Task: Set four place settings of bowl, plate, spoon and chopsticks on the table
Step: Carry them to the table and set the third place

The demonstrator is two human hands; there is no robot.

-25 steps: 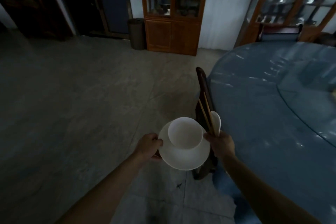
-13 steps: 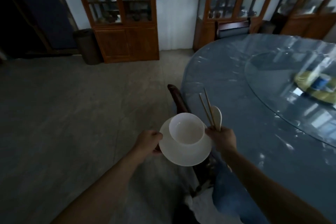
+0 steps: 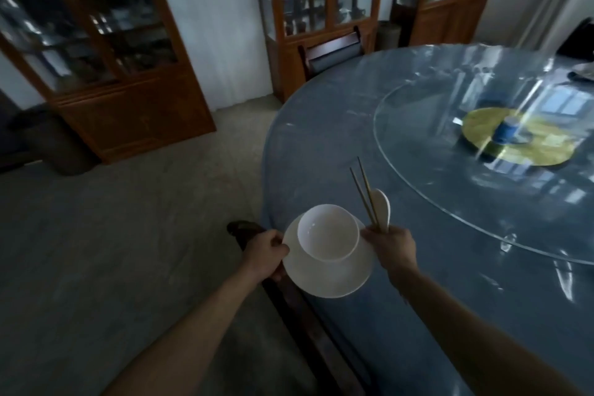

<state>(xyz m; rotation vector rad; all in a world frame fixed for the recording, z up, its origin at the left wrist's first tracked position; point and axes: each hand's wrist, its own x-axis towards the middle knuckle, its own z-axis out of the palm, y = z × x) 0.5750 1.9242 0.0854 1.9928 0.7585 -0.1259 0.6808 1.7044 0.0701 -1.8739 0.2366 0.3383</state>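
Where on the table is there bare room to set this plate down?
The blue table is bare between its near edge and the glass turntable. The yellow mat and blue can crowd the turntable's middle. The plate is still carried.

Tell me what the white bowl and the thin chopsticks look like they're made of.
White bowl: probably glazed ceramic or porcelain, going by its smooth, evenly white, faintly glossy surface; melamine can't be ruled out. Thin chopsticks: likely bamboo or wood, going by their matte tan colour.

Home dining room: round table (image 3: 321, 145), display cabinets (image 3: 321, 10).
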